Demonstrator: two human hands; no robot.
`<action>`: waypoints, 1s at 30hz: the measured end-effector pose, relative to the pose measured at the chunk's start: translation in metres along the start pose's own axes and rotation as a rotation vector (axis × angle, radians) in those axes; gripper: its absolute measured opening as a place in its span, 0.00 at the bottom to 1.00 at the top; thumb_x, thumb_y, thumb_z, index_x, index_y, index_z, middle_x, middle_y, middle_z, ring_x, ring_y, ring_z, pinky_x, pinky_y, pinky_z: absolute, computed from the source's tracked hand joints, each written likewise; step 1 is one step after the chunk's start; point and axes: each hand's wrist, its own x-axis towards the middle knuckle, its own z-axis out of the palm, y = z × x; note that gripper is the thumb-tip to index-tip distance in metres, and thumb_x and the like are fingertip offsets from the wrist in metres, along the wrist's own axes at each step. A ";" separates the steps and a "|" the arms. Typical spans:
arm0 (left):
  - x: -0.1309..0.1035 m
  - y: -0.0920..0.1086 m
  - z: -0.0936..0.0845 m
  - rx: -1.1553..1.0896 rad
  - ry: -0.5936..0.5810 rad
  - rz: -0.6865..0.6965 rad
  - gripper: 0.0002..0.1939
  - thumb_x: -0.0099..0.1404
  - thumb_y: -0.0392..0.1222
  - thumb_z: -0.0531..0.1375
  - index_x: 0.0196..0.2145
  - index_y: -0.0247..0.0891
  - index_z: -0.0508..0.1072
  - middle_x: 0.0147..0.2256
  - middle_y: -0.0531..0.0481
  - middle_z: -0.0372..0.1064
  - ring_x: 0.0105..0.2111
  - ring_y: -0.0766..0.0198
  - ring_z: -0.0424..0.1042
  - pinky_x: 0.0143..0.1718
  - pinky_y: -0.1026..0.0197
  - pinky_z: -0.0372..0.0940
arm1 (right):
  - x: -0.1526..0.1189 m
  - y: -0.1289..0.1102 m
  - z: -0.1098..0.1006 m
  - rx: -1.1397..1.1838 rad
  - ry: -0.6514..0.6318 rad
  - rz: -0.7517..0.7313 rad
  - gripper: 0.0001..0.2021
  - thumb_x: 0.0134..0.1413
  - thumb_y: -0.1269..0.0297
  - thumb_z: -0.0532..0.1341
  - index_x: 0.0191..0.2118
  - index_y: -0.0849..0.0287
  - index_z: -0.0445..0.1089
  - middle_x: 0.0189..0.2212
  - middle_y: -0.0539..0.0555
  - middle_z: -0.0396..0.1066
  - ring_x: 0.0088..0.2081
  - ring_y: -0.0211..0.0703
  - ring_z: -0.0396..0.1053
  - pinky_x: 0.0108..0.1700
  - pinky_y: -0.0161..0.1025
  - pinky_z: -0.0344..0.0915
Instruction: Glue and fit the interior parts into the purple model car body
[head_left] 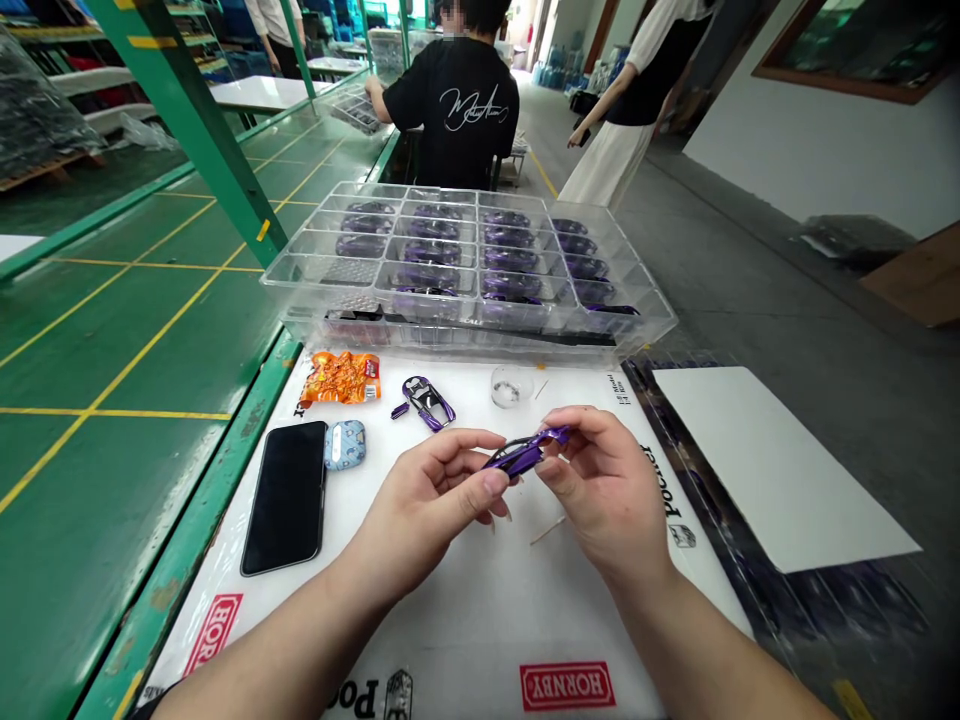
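Note:
Above the white work mat, my left hand [442,480] grips a purple and black model car body [515,457] between thumb and fingers. My right hand [604,480] pinches a small purple car part [553,436] at the body's right end. Whether that part is joined to the body I cannot tell. Beyond my hands a second purple car body [429,402] lies on the mat, with a small loose purple piece [400,411] beside it. A small clear round dish [511,387] with dark bits in it stands near the tray. A thin stick [547,531] lies under my right hand.
A clear compartment tray [480,335] with several purple car bodies spans the back. At left lie a phone [285,498], a blue patterned case [346,444] and an orange packet [342,378]. A white sheet [780,460] lies at right. A seated person [465,110] works ahead.

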 end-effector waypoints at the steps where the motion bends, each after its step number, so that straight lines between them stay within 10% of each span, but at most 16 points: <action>1: 0.000 -0.001 0.000 -0.007 -0.022 -0.016 0.27 0.71 0.59 0.82 0.56 0.37 0.86 0.41 0.44 0.87 0.37 0.62 0.84 0.40 0.61 0.76 | 0.000 0.000 0.000 -0.008 0.001 -0.013 0.17 0.66 0.50 0.83 0.54 0.48 0.84 0.44 0.52 0.79 0.42 0.40 0.76 0.47 0.38 0.77; 30: 0.000 -0.001 0.004 -0.080 -0.103 -0.089 0.26 0.70 0.57 0.83 0.54 0.34 0.90 0.35 0.45 0.84 0.35 0.63 0.83 0.39 0.65 0.76 | -0.004 -0.003 -0.002 -0.039 -0.055 -0.062 0.18 0.68 0.53 0.82 0.56 0.46 0.79 0.49 0.51 0.74 0.46 0.42 0.74 0.48 0.41 0.75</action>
